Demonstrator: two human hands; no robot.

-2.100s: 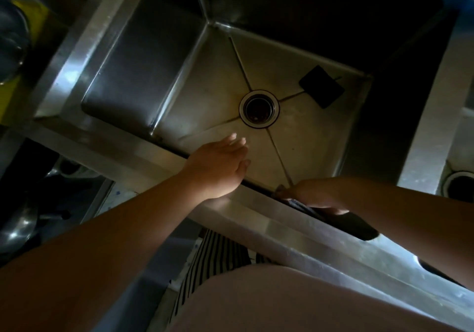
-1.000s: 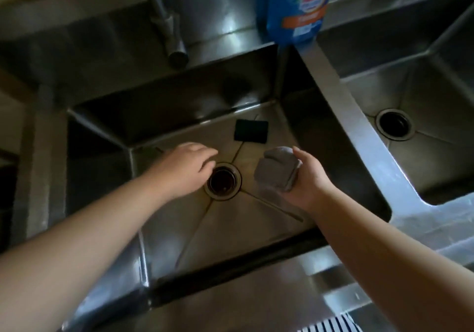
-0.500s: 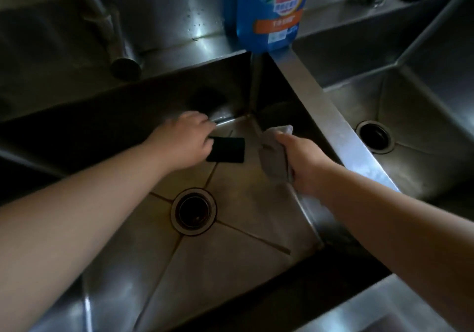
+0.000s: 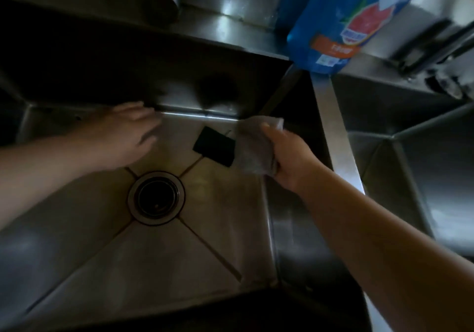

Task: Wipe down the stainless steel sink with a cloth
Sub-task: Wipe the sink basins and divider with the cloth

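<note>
The stainless steel sink [image 4: 159,259] fills the middle of the view, with a round drain [image 4: 156,198] in its floor. My right hand [image 4: 287,156] grips a grey cloth [image 4: 252,147] low in the far right corner of the basin, against the right wall. A small black square pad [image 4: 215,146] lies on the sink floor just left of the cloth. My left hand [image 4: 128,134] hovers with straight, slightly blurred fingers over the far floor, near the back wall, holding nothing.
A blue detergent bottle [image 4: 341,23] stands on the back ledge above the divider [image 4: 333,131]. A second basin [image 4: 410,167] lies to the right. The tap spout [image 4: 161,0] hangs over the back left.
My left hand has drawn away from the black pad toward the left. The right hand with the cloth has stayed in the far right corner. The view has tilted closer into the basin.
</note>
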